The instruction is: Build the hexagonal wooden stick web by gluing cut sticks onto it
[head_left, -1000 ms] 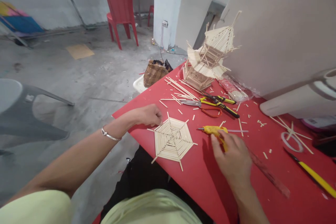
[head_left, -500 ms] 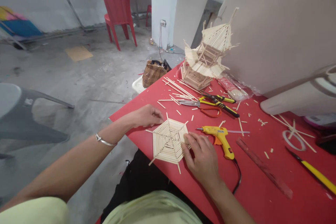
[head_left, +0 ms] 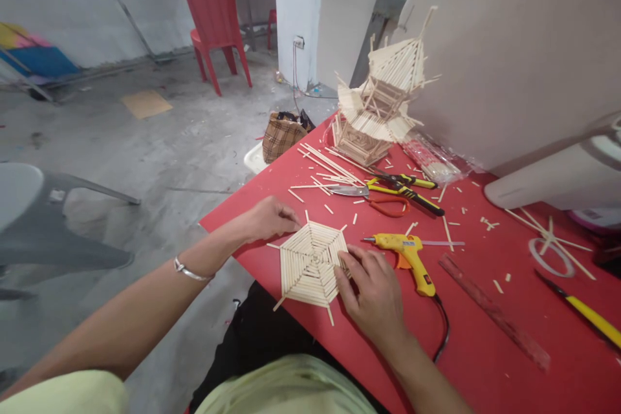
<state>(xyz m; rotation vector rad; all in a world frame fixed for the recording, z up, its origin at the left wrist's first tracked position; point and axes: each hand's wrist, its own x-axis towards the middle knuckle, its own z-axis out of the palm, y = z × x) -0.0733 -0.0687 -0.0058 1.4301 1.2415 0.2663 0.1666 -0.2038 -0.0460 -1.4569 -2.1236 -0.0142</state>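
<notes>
A flat hexagon of glued wooden sticks [head_left: 310, 262] lies near the front edge of the red table [head_left: 485, 349]. My left hand [head_left: 269, 217] has its fingers curled, and their tips pinch the hexagon's upper left corner. On the opposite side, my right hand [head_left: 373, 291] grips the right edge with its fingers close together. A yellow glue gun [head_left: 407, 252] lies on the table just right of my right hand, with no hand on it.
A tall stick model [head_left: 381, 110] stands at the table's back by the wall. Loose sticks [head_left: 330, 165], scissors [head_left: 373, 197], pliers [head_left: 407, 184], a ruler [head_left: 495, 314] and a yellow-handled knife [head_left: 587, 317] lie around. A checked bag [head_left: 281, 136] and a red chair [head_left: 213, 13] stand on the floor.
My right hand has let go of the glue gun and moved left onto the hexagon's right edge. The glue gun now lies on the table. My left hand has stayed at the hexagon.
</notes>
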